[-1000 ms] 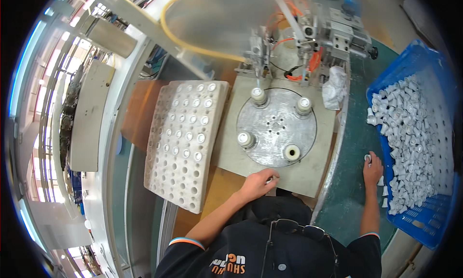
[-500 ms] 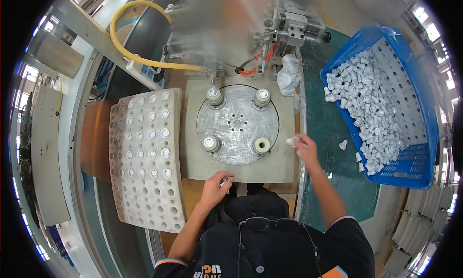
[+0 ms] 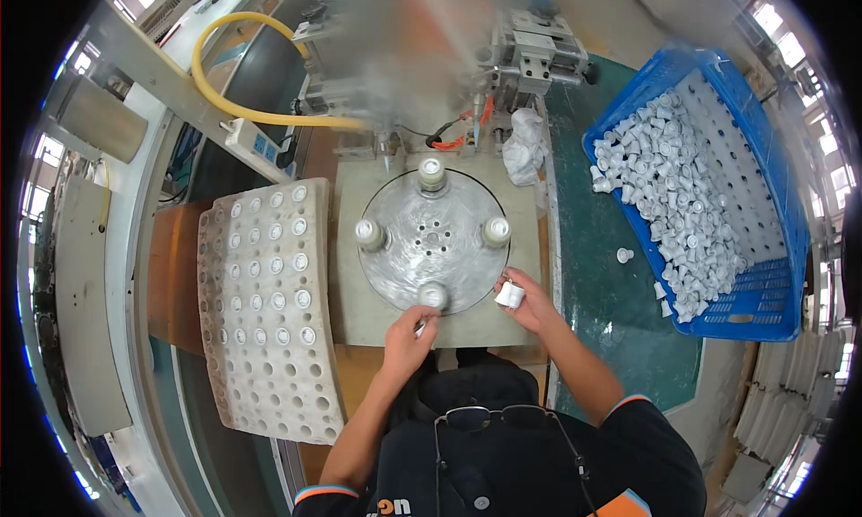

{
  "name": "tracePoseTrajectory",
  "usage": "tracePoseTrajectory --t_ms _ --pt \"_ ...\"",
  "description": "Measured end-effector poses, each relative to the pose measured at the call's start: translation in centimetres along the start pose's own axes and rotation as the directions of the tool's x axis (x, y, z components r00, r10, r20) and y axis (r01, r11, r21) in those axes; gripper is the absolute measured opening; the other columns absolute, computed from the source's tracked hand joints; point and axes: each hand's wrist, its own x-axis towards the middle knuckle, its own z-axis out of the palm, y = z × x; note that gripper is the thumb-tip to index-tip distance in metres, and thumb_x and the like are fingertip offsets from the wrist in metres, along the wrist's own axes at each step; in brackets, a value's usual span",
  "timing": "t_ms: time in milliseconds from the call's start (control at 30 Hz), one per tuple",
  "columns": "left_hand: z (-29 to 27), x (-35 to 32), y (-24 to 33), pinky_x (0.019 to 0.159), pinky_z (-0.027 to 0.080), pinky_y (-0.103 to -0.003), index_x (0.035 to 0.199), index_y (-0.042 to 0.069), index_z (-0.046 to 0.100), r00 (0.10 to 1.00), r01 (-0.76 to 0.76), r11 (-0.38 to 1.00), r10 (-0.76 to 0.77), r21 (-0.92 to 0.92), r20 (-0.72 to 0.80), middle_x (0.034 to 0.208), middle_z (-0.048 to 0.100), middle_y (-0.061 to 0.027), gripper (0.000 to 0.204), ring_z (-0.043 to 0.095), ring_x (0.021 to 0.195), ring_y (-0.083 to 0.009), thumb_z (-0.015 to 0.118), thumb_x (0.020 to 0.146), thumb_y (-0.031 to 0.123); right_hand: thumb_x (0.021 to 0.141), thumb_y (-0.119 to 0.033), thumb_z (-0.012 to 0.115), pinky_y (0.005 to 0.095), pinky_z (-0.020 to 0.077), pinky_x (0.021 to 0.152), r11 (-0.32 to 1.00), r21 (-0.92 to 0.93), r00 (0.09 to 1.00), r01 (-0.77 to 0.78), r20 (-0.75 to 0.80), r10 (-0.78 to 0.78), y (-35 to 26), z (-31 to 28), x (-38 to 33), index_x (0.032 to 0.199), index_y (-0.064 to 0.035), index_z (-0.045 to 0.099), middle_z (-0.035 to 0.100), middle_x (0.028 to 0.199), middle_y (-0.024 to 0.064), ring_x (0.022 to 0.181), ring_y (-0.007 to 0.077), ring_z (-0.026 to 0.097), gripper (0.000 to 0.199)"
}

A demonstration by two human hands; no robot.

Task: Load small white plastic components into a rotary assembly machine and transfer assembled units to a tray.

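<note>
My right hand point(image 3: 532, 309) pinches a small white cup-shaped plastic part point(image 3: 510, 294) beside the near right rim of the round metal turntable point(image 3: 400, 257). My left hand point(image 3: 411, 339) is closed at the turntable's near edge, touching or almost touching the near holder point(image 3: 433, 295). Something small and pale shows between its fingers, too little to make out. Other holders stand at the far side point(image 3: 432, 173), the left point(image 3: 369, 234) and the right point(image 3: 496, 232), each topped with a round white piece.
Left of the turntable lies a pale foam tray point(image 3: 316, 373) with rows of holes, many filled with white parts. On the green table point(image 3: 597, 275) at right, a blue crate point(image 3: 754, 328) holds many white parts; one loose part point(image 3: 625, 256) lies nearby. Machine heads point(image 3: 539, 55) stand behind.
The turntable has turned by about an eighth of a turn. My right hand has come left and nearer with the white part. My left hand has shifted slightly forward to the near holder.
</note>
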Motion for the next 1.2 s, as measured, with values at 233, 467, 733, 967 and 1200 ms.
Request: tracePoseTrajectory --t_ms 233,467,733,967,1200 --pt "6.7 6.7 0.6 0.069 0.05 -0.039 0.117 0.012 0.054 0.987 -0.06 0.935 0.003 0.35 0.16 0.098 0.062 -0.0128 0.041 0.063 0.084 -0.0274 0.065 0.08 0.025 0.083 0.0 0.052 0.0369 0.0421 0.092 0.961 0.265 0.996 0.084 -0.004 -0.086 -1.7 -1.0 -2.7 0.117 -0.0055 0.05 0.05 0.121 0.0171 0.118 0.0288 0.048 0.035" --pt "7.7 9.2 -2.3 0.077 0.049 -0.043 0.113 0.01 0.051 0.906 -0.35 0.835 0.187 0.425 0.38 0.108 0.058 -0.0131 0.045 0.058 0.099 -0.0321 0.069 0.075 0.027 0.084 -0.004 0.051 0.0368 0.0524 0.08 0.927 0.376 1.0 -0.009 0.002 0.009 -1.6 -4.7 -3.0 0.124 -0.0049 0.048 0.052 0.12 0.0188 0.111 0.0302 0.053 0.04" --pt "-4.0 0.8 -0.8 0.075 0.049 -0.041 0.117 0.011 0.05 0.954 0.13 0.98 -0.083 0.148 -0.286 0.101 0.062 -0.0148 0.046 0.062 0.091 -0.0334 0.068 0.08 0.033 0.088 -0.006 0.048 0.0306 0.0535 0.065 0.969 0.237 0.987 -0.073 -0.123 0.105 2.3 -0.9 -4.1 0.133 -0.013 0.043 0.053 0.119 0.0161 0.108 0.0261 0.055 0.046" --pt "-29.5 -11.5 -14.1 0.08 0.046 -0.037 0.112 0.0 0.053 0.338 0.489 0.865 -0.066 0.116 -0.939 0.1 0.062 -0.0159 0.045 0.06 0.09 -0.0281 0.07 0.08 0.025 0.087 -0.005 0.05 0.0334 0.0542 0.076 0.97 0.24 0.983 -0.021 -0.172 0.063 7.2 1.7 -5.6 0.134 -0.0121 0.044 0.05 0.12 0.0168 0.11 0.0275 0.053 0.047" --pt "-37.7 -13.1 -19.3 0.084 0.046 -0.039 0.111 0.007 0.056 0.343 0.773 0.634 -0.385 0.025 -0.857 0.104 0.064 -0.0136 0.045 0.061 0.099 -0.0302 0.065 0.081 0.039 0.086 -0.001 0.047 0.0333 0.0543 0.07 0.984 0.174 0.986 0.047 -0.164 -0.018 10.6 5.0 -7.1 0.14 -0.0151 0.035 0.046 0.124 0.0171 0.11 0.0285 0.053 0.057"
